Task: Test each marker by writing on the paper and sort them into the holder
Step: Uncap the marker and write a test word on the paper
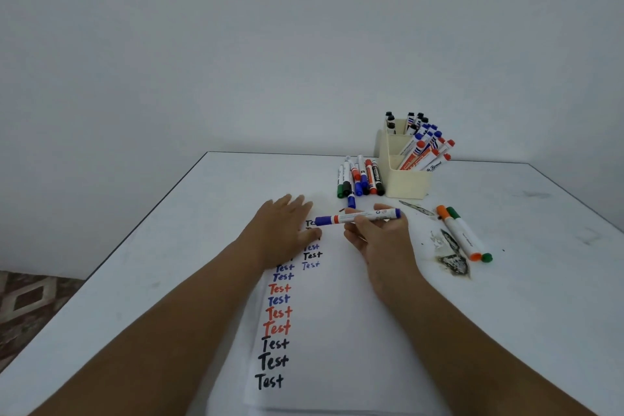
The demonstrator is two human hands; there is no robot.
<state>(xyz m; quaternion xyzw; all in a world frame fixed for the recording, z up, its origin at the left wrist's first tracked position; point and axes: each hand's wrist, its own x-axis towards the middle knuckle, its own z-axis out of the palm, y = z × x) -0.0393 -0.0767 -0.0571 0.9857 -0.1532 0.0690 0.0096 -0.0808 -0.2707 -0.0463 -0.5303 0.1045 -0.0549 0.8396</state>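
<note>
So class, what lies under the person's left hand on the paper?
The left hand rests flat on the paper, over the tops of two columns of handwritten "Test" words. Words below it show in black, red and blue; any beneath the palm are hidden.

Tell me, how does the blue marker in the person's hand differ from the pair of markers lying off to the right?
The blue marker is pinched in the right hand, held level above the paper; the orange and green markers lie untouched on the table. The blue marker points crosswise, while the pair runs diagonally. Its ends are blue; theirs are orange and green. All have white barrels and look capped.
</note>
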